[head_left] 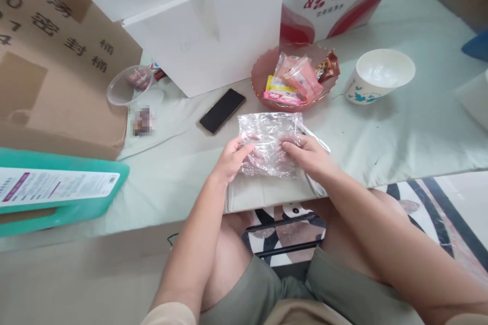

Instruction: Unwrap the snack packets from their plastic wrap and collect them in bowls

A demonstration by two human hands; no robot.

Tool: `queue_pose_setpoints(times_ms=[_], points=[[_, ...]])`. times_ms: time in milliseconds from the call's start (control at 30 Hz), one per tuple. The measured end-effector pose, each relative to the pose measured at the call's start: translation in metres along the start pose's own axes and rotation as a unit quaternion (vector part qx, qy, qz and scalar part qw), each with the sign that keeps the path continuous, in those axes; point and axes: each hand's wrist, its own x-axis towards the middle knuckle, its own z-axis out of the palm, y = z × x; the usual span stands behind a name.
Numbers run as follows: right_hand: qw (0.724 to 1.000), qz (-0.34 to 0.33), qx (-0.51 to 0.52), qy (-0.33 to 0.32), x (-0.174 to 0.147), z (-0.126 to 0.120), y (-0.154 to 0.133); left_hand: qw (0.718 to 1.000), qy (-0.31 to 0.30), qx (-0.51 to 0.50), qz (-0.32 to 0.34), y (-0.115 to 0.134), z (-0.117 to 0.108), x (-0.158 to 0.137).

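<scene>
Here a clear, crinkled plastic bag (pixel 270 134) is grasped from both sides, pinched under the thumbs of the left hand (pixel 231 160) and the right hand (pixel 307 155), over the pale green tablecloth (pixel 171 177). Straight beyond the grip, space is taken up by a pink, scalloped, see-through bowl (pixel 258 81), filled with wrapped snacks (pixel 301 81). Ahead and left, a black rectangular phone (pixel 223 110) is laid flat, backed by a large white cardboard box (pixel 213 35). Off to the right, a white paper cup with blue-green print (pixel 364 86) is seen. Far left, the side is walled by a brown cardboard box (pixel 76 96), fronted by a teal plastic container (pixel 120 172).
</scene>
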Motion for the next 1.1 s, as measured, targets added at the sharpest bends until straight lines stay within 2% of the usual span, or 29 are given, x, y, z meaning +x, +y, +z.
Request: queue_pose_setpoints(times_ms=[67, 133, 233, 300, 433, 567, 633, 700, 767, 800, 867, 900, 933, 967, 1033, 1067, 1100], points=[[1.000, 0.015, 0.002, -0.003, -0.002, -0.001, -0.003, 1.000, 0.020, 0.009, -0.009, 0.002, -0.001, 0.001], [0.999, 0.014, 0.038, -0.012, -0.004, -0.002, -0.006, 0.999, 0.024, -0.026, 0.001, 0.002, -0.003, 0.001], [0.992, 0.002, 0.124, -0.019, -0.004, -0.004, -0.009, 0.996, 0.002, -0.084, 0.032, 0.003, -0.006, 0.001], [0.987, 0.004, 0.159, -0.028, -0.004, -0.006, -0.010, 0.995, -0.019, -0.088, 0.041, 0.003, -0.009, 0.001], [0.990, -0.026, 0.133, -0.025, -0.001, -0.013, -0.006, 0.997, -0.031, -0.059, 0.036, 0.003, -0.011, 0.003], [0.998, -0.054, 0.005, 0.041, 0.002, -0.012, 0.004, 0.996, 0.024, 0.028, 0.080, -0.003, -0.009, 0.008], [0.997, -0.047, 0.029, 0.060, 0.003, -0.010, 0.008, 0.990, 0.037, 0.066, 0.120, -0.008, -0.007, 0.011], [0.995, -0.036, 0.077, 0.045, 0.004, -0.007, 0.010, 0.984, 0.030, 0.094, 0.149, -0.011, -0.007, 0.013], [0.997, -0.025, 0.076, 0.012, 0.004, -0.005, 0.010, 0.967, 0.064, 0.149, 0.194, -0.012, -0.006, 0.013], [0.998, -0.023, 0.059, 0.010, 0.003, -0.004, 0.008, 0.948, 0.115, 0.191, 0.228, -0.012, -0.004, 0.011], [0.998, -0.031, 0.028, 0.041, 0.001, -0.002, 0.005, 0.881, 0.236, 0.272, 0.306, -0.012, 0.002, 0.004], [0.997, -0.040, 0.024, 0.059, -0.001, -0.001, 0.004, 0.854, 0.267, 0.295, 0.334, -0.011, 0.008, 0.000], [0.996, -0.051, 0.029, 0.062, -0.003, 0.002, 0.003, 0.849, 0.262, 0.301, 0.347, -0.012, 0.014, -0.004], [0.996, -0.062, 0.044, 0.045, -0.006, 0.005, 0.002, 0.867, 0.220, 0.288, 0.343, -0.012, 0.020, -0.008], [0.992, -0.070, 0.096, -0.030, -0.008, 0.012, 0.002, 0.930, 0.077, 0.224, 0.281, -0.015, 0.032, -0.012], [0.988, -0.066, 0.123, -0.067, -0.009, 0.015, 0.003, 0.953, 0.018, 0.191, 0.236, -0.017, 0.036, -0.012], [0.984, -0.059, 0.144, -0.091, -0.008, 0.018, 0.004, 0.967, -0.017, 0.164, 0.194, -0.019, 0.039, -0.011]])
